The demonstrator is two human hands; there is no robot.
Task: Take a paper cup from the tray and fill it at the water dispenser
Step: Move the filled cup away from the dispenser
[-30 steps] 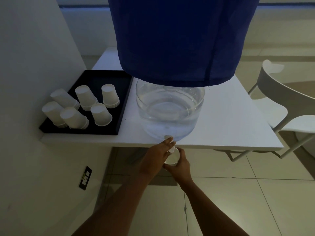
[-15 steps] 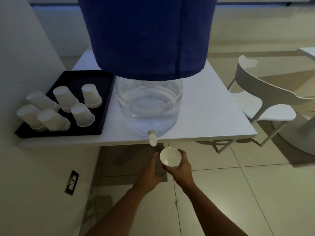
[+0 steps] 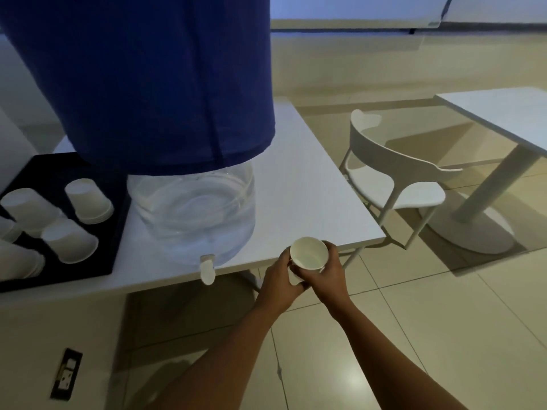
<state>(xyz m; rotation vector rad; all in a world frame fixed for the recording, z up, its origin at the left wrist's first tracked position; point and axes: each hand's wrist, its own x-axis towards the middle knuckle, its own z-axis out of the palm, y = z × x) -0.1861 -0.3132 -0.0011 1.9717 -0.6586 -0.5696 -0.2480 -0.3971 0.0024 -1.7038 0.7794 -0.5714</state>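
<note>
Paper cup point(image 3: 308, 255) upright, off to right of tap point(image 3: 207, 269), near table edge. Right hand point(image 3: 328, 273) wraps it, left hand point(image 3: 279, 281) pinches lower wall. Thin, squishy walls – probably sloshy, so hold mid-wall, light squeeze.

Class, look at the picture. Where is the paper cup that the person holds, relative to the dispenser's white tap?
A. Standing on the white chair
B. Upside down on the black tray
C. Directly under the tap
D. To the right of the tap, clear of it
D: the paper cup, upright between the left hand and the right hand, sits well right of the white tap.
</note>
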